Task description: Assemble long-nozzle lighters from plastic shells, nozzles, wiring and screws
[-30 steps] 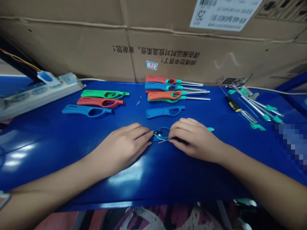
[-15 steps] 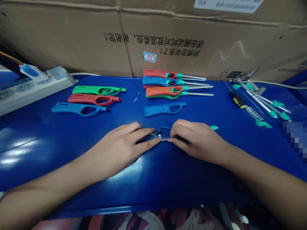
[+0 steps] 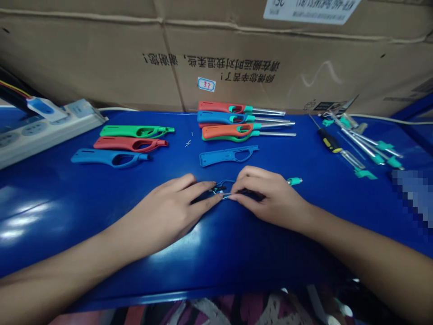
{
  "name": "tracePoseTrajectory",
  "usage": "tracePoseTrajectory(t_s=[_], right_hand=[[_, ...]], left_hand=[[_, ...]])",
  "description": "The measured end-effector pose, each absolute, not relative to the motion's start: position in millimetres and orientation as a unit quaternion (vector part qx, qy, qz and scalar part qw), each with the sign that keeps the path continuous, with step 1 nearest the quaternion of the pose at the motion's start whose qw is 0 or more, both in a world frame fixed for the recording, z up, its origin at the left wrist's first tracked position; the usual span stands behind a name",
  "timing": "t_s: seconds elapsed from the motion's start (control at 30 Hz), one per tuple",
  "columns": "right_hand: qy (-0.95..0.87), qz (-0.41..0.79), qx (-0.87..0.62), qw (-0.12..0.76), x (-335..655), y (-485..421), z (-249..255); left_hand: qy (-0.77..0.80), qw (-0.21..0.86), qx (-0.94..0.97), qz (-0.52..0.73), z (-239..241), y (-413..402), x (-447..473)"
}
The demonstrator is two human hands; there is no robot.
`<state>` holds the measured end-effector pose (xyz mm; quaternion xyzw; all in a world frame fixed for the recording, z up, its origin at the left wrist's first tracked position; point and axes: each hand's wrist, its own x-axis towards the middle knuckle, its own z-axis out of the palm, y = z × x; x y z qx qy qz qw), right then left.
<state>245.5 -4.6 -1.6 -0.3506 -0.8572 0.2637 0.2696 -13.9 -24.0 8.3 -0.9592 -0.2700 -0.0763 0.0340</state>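
Observation:
A blue lighter half-shell (image 3: pixel 223 182) lies on the table between my hands, with small black and white parts inside its handle opening. My left hand (image 3: pixel 182 201) presses it with thumb and index finger from the left, hiding most of the handle. The fingertips of my right hand (image 3: pixel 267 189) are pinched on a thin pale wire (image 3: pixel 227 194) along the near side of the shell. Past the right hand shows a teal tip (image 3: pixel 295 181). The rest of that piece is hidden under the hand. Another blue half-shell (image 3: pixel 216 158) lies hollow side up just beyond.
Assembled lighters (image 3: pixel 226 131) with metal tubes lie at the back. Green, red and blue shells (image 3: pixel 91 157) are at left, near a power strip (image 3: pixel 50 131). Tiny pins (image 3: pixel 188 143) lie between. A screwdriver (image 3: pixel 328 141) and loose tubes (image 3: pixel 361 142) are at right, before a cardboard box (image 3: pixel 101 58).
The view has shifted slightly. My right hand has moved a little left along the shell, and more of the teal tip shows behind it. My left hand keeps its place on the shell.

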Motion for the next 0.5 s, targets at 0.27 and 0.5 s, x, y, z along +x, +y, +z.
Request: tracePoseTrajectory(t_s=[0.27, 0.5], right_hand=[[-0.786, 0.317, -0.425, 0.316, 248.1, -2.0, -0.9], [-0.889, 0.250, -0.322, 0.210, 253.6, -0.9, 2.9]], left_hand=[[-0.281, 0.011, -0.956, -0.088, 10.3, -23.5, -13.1], [-0.285, 0.012, -0.955, -0.085, 8.3, -24.7, -14.0]])
